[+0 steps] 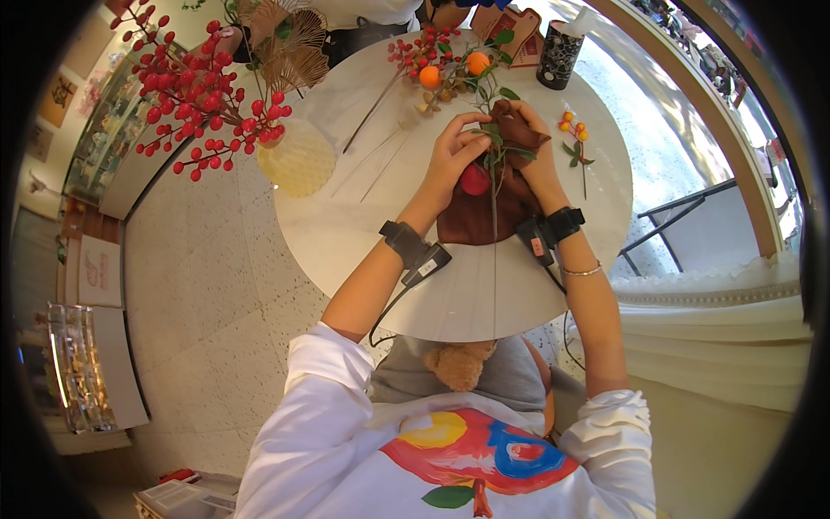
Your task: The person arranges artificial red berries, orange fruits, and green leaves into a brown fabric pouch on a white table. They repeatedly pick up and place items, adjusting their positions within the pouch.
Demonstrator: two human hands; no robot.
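Over the round white table (324,240), my left hand (454,150) pinches near the leaves of an artificial fruit stem (495,185). The stem's long thin end runs down toward me, past the table edge. My right hand (539,172) grips a gathered part of a dark brown cloth (512,126); some of its fingers are hidden behind the folds. More of the brown cloth spreads flat under both hands. A red artificial fruit (475,180) hangs beside my left palm. Two orange fruits (478,63) lie farther up, among green leaves.
Red berry stems (425,52) and thin bare stems lie at the far left, with a small orange berry sprig (577,133) at right. A patterned black tissue holder (559,55) stands behind. A tall red berry branch (194,97) rises at left near a yellowish ribbed vase (296,159). Another person (369,13) is opposite.
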